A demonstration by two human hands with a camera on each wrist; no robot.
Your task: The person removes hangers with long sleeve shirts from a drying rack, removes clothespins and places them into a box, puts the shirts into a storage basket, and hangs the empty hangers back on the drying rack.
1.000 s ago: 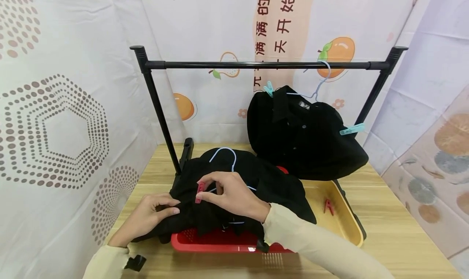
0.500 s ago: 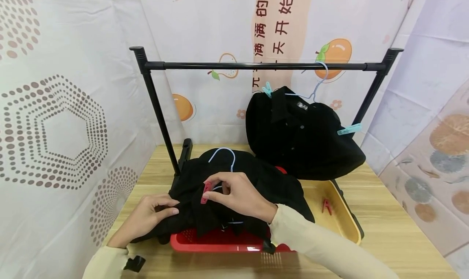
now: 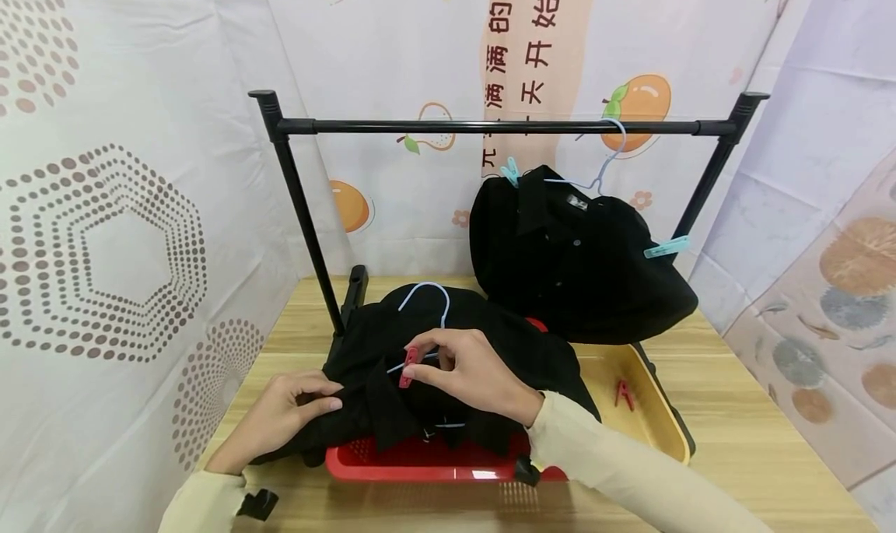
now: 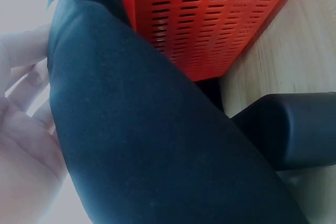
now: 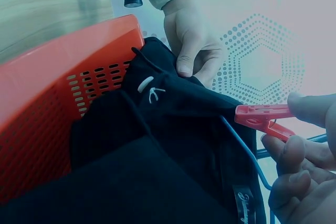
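Note:
A black collared shirt [image 3: 476,307] lies over a red basket [image 3: 448,473], with a light blue hanger [image 3: 446,296] inside it and its hook standing up. My left hand [image 3: 290,412] pinches the shirt's fabric at the left, thumb and fingers bent on the cloth. My right hand [image 3: 469,369] pinches a red clothespin [image 3: 408,368] between thumb and fingers above the collar. In the right wrist view, the clothespin's [image 5: 262,114] far end overlaps the cloth edge beside the hanger's arm [image 5: 244,150]. The left wrist view shows the left hand [image 4: 26,108] against the black fabric [image 4: 136,129].
Overhead runs a black rack's bar [image 3: 462,127]. On its right hangs another black shirt [image 3: 560,268] with light blue clothespins [image 3: 667,247] at both shoulders. Below it sits a yellow tray [image 3: 658,432] holding another red clothespin [image 3: 624,394]. Patterned curtains [image 3: 392,43] enclose the wooden table [image 3: 756,424].
My right hand has moved a little to the right with the red clothespin, and more of the hanger's arm and the collar shows. My left hand stays in place on the shirt.

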